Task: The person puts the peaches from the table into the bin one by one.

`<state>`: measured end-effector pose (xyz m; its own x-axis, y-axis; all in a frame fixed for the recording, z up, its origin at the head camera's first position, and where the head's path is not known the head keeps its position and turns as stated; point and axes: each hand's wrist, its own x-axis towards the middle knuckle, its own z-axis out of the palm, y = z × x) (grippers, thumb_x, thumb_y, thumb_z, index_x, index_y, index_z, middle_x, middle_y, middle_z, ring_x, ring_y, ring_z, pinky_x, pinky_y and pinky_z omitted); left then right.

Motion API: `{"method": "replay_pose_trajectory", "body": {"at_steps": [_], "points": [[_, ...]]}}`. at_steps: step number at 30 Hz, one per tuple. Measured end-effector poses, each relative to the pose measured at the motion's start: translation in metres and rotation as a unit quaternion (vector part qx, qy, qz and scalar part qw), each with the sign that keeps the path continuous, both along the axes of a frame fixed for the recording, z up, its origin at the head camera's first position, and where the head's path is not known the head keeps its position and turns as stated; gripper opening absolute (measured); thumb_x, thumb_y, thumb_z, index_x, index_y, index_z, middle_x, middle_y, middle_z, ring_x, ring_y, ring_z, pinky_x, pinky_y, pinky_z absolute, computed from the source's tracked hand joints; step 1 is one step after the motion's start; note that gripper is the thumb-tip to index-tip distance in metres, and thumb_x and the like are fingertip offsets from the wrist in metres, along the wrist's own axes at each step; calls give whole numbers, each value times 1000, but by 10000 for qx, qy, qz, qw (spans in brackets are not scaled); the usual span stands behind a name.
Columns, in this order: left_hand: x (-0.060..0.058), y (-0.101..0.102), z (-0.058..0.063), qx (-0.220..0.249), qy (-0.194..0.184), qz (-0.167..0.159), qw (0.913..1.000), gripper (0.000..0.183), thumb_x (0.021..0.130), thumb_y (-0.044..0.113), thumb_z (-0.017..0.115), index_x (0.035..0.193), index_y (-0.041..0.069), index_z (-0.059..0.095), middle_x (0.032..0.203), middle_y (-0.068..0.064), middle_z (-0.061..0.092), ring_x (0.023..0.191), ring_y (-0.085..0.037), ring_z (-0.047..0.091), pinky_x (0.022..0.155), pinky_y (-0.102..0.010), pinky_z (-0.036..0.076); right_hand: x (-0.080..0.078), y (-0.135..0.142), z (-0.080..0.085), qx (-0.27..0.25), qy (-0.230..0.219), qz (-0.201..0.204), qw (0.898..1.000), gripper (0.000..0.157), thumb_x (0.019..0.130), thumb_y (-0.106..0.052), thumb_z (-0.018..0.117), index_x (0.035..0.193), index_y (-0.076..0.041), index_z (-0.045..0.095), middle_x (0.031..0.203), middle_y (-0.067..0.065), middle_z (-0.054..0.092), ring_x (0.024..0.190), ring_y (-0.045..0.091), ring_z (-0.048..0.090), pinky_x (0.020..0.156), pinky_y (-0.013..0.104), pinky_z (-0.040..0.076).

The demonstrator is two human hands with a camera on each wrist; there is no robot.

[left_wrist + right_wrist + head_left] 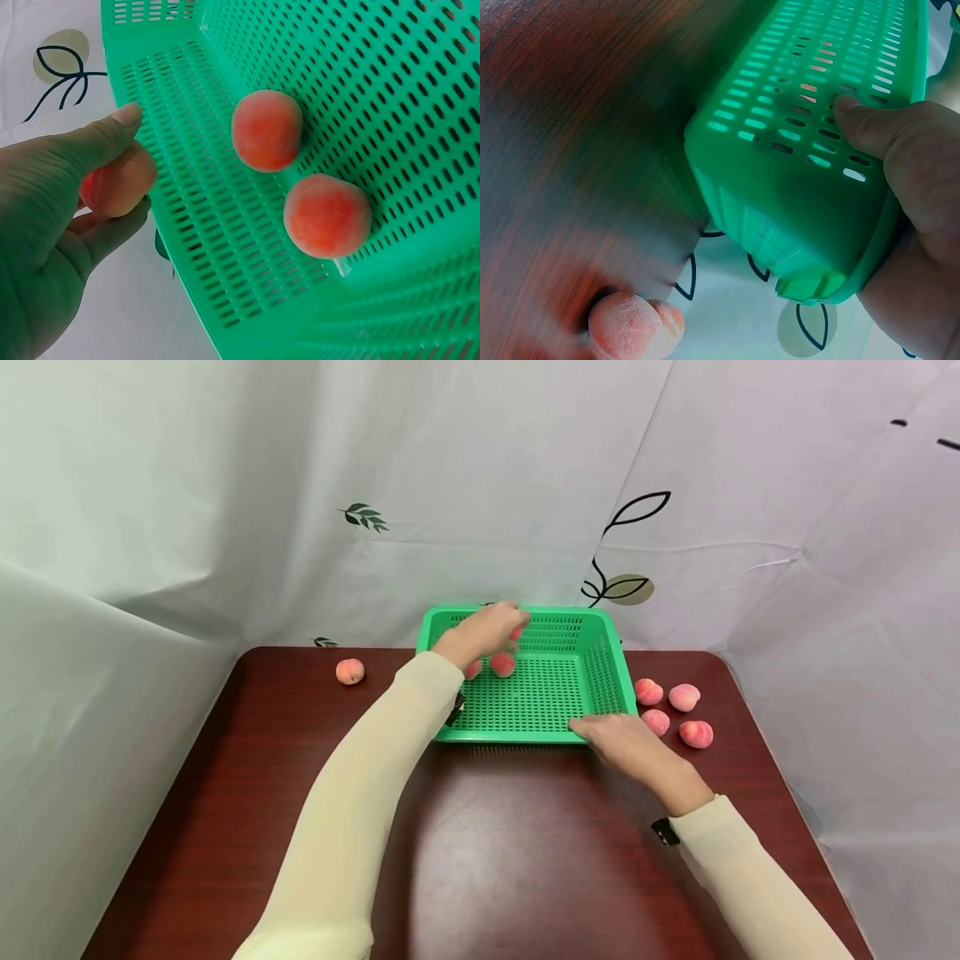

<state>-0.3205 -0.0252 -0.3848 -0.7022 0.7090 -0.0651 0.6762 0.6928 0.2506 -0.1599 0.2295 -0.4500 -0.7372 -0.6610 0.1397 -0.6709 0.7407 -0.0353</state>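
Note:
A green plastic basket [510, 737] with slotted walls stands at the back middle of the table. Above its left part is my left hand [483, 633], which pinches a peach [124, 181] between thumb and fingers, close to the far rim. Two more peaches lie inside the basket; in the left wrist view one peach [268, 130] is beside the far wall and the other peach [327, 216] is nearer the corner. My right hand [618, 739] grips the basket's rim near its front right corner, the thumb [866, 124] pressed against the outer wall.
Several peaches [696, 734] lie on the table just right of the basket. A single peach [349, 672] sits at the back left. Behind the dark red-brown table [300, 735] hangs a white curtain [480, 485] with leaf prints.

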Motion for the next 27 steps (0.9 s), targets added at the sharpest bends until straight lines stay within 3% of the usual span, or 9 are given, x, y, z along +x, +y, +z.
{"method": "replay_pose_trajectory", "body": {"at_steps": [3,6,16,21,27], "points": [[-3,6,1,77,-88,-35,9999,20,94,19,76,98,9,60,101,-4,55,93,-18,55,79,-31,47,0,1,1,-15,18,-9,10000,31,90,3,65,83,-18,45,71,-6,49,63,16,53,59,31,43],[-6,11,-1,0,-152,-56,9999,20,94,20,76,106,8,64,109,-6,58,100,-19,59,83,-31,51,-1,1,1,1,19,-20,10000,29,90,3,66,84,-18,46,72,-6,52,64,16,54,60,32,44],[-15,26,-21,-210,-327,77,9992,38,94,19,76,128,6,65,111,-5,66,107,-20,65,87,-32,54,-1,0,0,114,-120,-66,9998,21,92,1,67,88,-16,54,80,-4,63,69,16,59,62,33,47],[-15,34,-30,-154,-449,95,9988,30,94,18,77,120,6,66,106,-5,65,103,-19,63,87,-34,52,-1,-1,-2,144,-159,-61,9998,22,92,0,67,88,-17,53,80,-5,62,69,15,58,63,32,47],[-14,43,-38,24,-572,36,9984,17,94,15,76,98,9,60,91,-4,59,83,-17,56,82,-34,50,-1,0,-1,95,-103,-14,9999,20,91,2,67,90,-15,57,82,-4,63,70,16,60,63,34,48]]}}
